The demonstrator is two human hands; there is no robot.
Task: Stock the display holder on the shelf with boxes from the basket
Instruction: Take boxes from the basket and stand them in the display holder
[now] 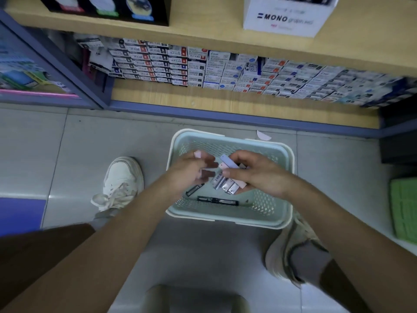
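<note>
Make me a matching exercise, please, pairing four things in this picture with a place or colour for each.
1. basket
2. MONO box
3. small boxes
4. white shoe

A. held in the right hand
B. pale green, perforated
C. on the upper shelf
D. on the floor, left of the basket

Pairs: 1-B, 2-C, 3-A, 4-D.
</note>
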